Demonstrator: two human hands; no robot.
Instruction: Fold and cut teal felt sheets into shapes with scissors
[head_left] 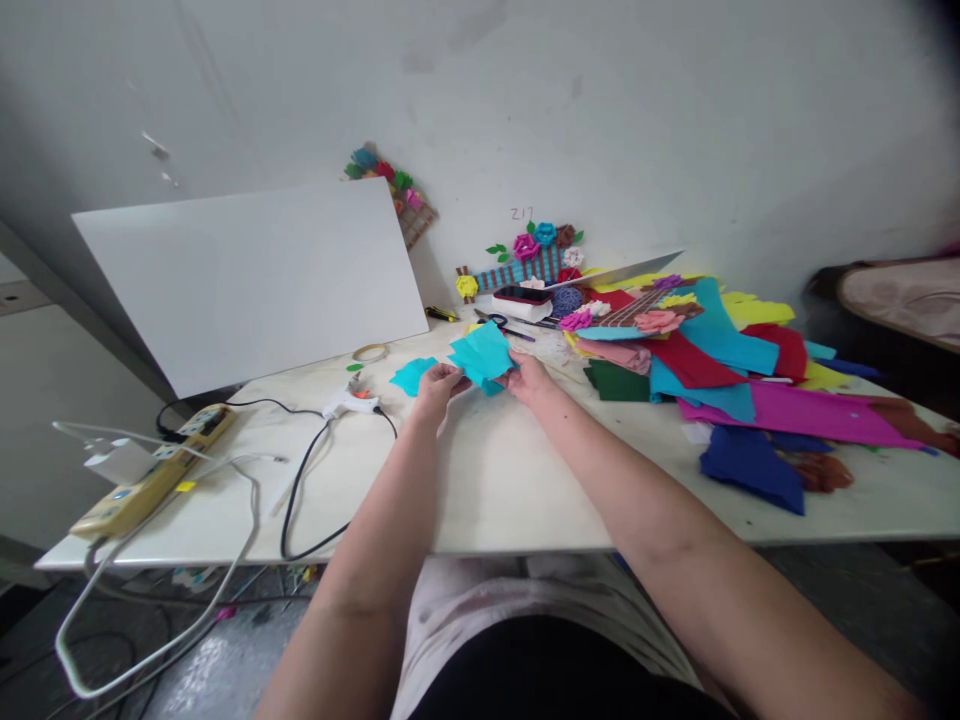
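Both of my hands hold turquoise paper pieces (482, 350) up over the middle of the white table. My left hand (442, 383) pinches their lower left edge, and my right hand (527, 377) grips the right edge. The pieces look like a small stack of cut sheets, fanned slightly apart. Another turquoise piece (411, 376) shows just left of my left hand; whether it lies on the table or touches that hand I cannot tell. A white glue gun (349, 401) lies on the table to the left, its black cord curling toward the front edge.
A yellow power strip (154, 470) with white cables takes up the left end. A white board (259, 285) leans on the wall. Coloured paper (712, 360) is heaped at right. Behind my hands are a phone (523, 296), a tape roll (370, 353) and a flower-decorated fence (521, 270).
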